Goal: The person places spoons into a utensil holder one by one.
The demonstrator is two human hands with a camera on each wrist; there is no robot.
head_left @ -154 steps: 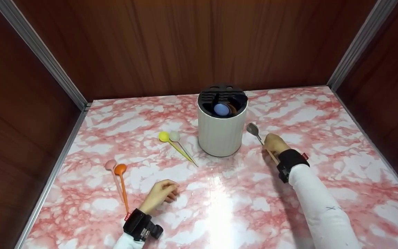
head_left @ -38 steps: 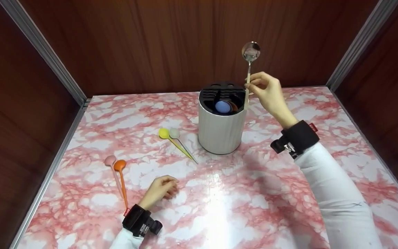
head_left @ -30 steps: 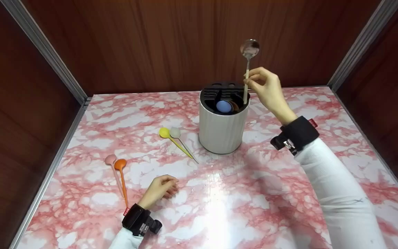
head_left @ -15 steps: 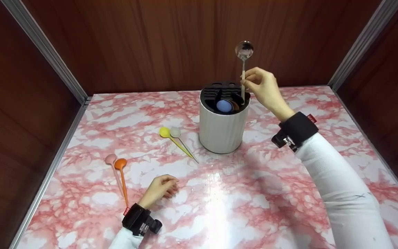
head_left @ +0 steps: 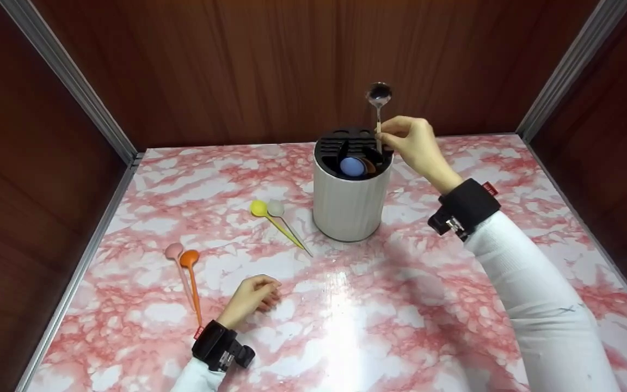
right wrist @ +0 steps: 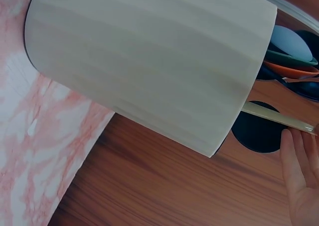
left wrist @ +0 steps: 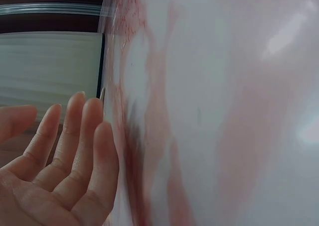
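Observation:
My right hand (head_left: 417,144) pinches the pale handle of a metal spoon (head_left: 379,93) between thumb and fingers. The spoon stands upright, bowl up, its handle end inside the right part of the utensil holder (head_left: 349,209). This holder is a cream ribbed cylinder with a black slotted top. In the right wrist view the pale spoon handle (right wrist: 276,117) runs past the holder's rim, and the fingertips touch it. My left hand (head_left: 251,299) lies on the table with loosely bent fingers, holding nothing, near an orange spoon (head_left: 190,258) and a pink spoon (head_left: 174,251).
A yellow spoon (head_left: 259,208) and a grey-white spoon (head_left: 276,208) lie left of the holder. Inside it stand several utensils, among them one with a blue round end (head_left: 352,166). Brown wood-grain panels (head_left: 237,71) enclose the pink marbled table (head_left: 417,326) at the back and sides.
The right hand has lifted the metal spoon off the table, turned it bowl up and brought it over the holder. Lately the spoon has shifted left and sunk lower. The left hand stays put.

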